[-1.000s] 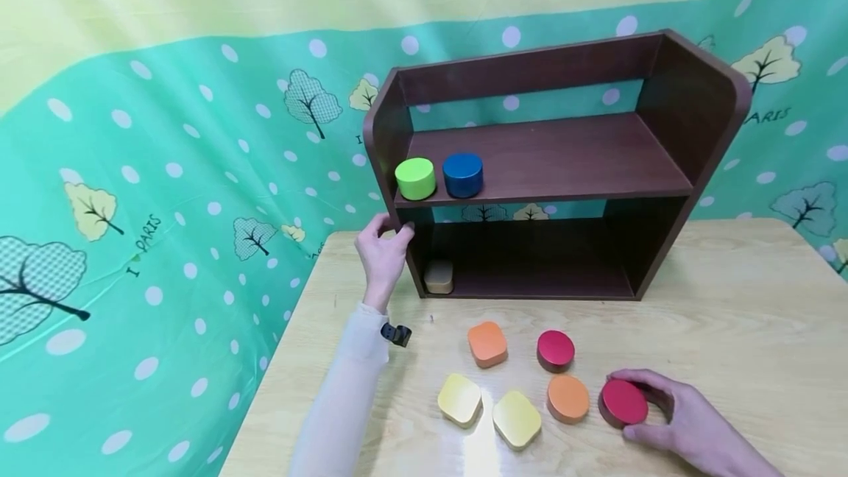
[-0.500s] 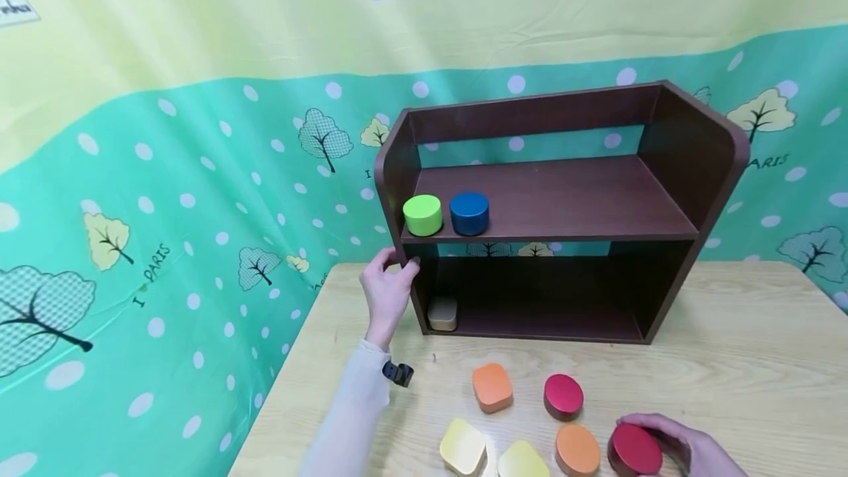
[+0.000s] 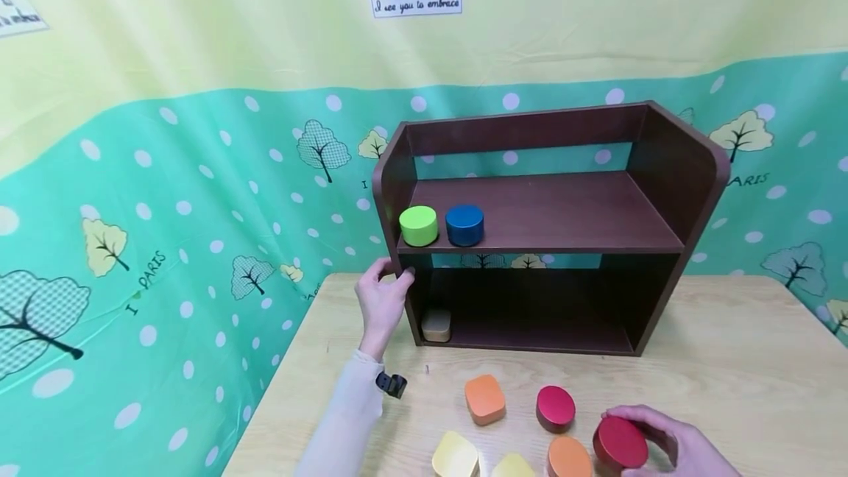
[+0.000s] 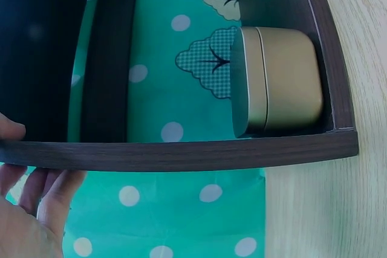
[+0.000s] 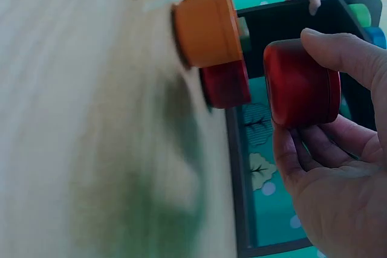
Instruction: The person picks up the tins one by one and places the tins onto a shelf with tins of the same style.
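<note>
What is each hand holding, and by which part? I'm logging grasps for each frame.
The right hand grips the red round tin by its side wall, lifted off the table. The left hand holds the shelf by its left side panel's front edge.

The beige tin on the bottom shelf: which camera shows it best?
The left wrist view: the beige tin fills the frame close up, its lid seam plain, in the shelf's corner. The head view shows it small and shadowed at the lower left. The right wrist view does not show it clearly; the red tin fills it.
</note>
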The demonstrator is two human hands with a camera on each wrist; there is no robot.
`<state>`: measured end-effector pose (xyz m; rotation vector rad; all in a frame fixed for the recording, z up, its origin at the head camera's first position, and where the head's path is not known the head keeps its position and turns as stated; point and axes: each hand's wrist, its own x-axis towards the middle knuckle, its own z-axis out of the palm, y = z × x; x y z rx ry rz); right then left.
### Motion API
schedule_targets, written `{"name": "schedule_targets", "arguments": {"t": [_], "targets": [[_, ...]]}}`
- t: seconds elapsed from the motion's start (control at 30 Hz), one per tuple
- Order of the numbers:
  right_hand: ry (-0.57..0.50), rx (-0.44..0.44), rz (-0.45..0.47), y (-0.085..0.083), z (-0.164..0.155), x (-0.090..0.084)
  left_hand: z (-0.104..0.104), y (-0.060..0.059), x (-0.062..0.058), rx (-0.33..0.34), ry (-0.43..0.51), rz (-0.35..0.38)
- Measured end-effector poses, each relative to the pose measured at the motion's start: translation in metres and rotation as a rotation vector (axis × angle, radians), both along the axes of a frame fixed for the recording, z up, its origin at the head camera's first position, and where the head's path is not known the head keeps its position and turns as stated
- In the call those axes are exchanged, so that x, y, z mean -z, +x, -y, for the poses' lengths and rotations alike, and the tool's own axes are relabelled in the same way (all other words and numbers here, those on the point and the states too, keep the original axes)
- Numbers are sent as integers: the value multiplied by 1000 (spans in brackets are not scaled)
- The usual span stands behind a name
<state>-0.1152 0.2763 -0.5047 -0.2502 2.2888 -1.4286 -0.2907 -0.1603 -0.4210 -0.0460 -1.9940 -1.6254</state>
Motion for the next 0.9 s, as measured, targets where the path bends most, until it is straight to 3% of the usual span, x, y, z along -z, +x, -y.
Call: {"name": "schedule_targets", "arguments": {"t": [0.23,0.53,0.67,0.9], "targets": [[98,83,-32,-4,17,-31,1,-3,-2,5,15,-21],[147,95,-119,-8,28,-47,1,-3,-4,-6,10,-6],[136,95,-185,-10,32,-54,1,-3,-3,-7,12,-17],[131,79,-392,-9,39,-61,0,-2,-1,5,11,-27]]}}
